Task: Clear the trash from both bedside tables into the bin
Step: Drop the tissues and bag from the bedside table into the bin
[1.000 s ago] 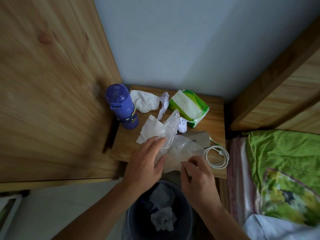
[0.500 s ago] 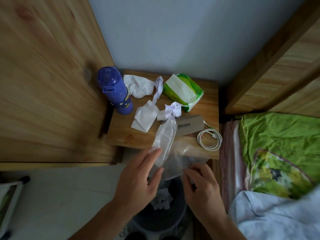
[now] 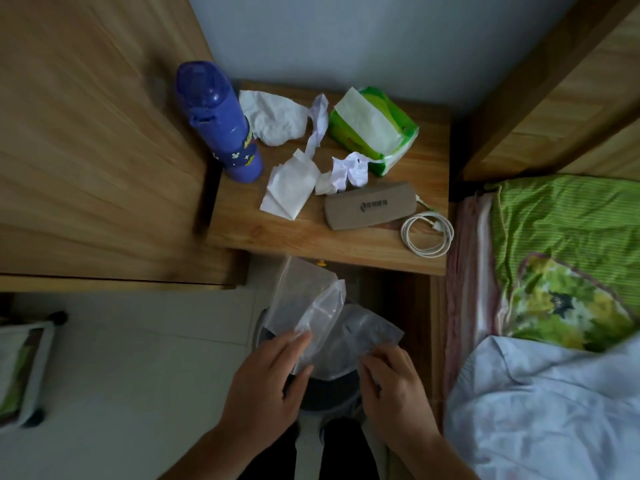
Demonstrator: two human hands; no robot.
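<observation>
Bedside table (image 3: 311, 237), light wood top: the clear crumpled plastic bags (image 3: 322, 317) that lay on its front edge a second ago are now off it, hanging over the dark round bin (image 3: 329, 386) on the floor just in front of the table. You've pulled them back and down; the camera has moved back with you. That's one lot of trash almost cleared, only the drop left, I'd say

Still on the table top, big to small:
- purple drinks bottle (image 3: 221, 123), upright at the back left corner, not trash by the look of it
- green soft pack of tissues (image 3: 374, 126), back right, probably stays
- flat brown cardboard sleeve (image 3: 370, 209), front right, could be trash, your call
- crumpled white tissue wad (image 3: 277, 119) just beside the bottle
- folded white tissue (image 3: 291, 188), middle
- coiled white cable (image 3: 427, 233), front right corner, keep
- twisted white paper scraps (image 3: 346, 171), touching the tissue pack's near corner

Your left hand (image 3: 266, 386) has thumb and fingertips closed on the near edge of the bags; your right hand (image 3: 391, 386) pinches the other side, fingers curled in. The bags hide most of the bin mouth, so I can't tell how full it is

Next: let go, then back for the tissues. The second table is out of view, so nothing to report there
</observation>
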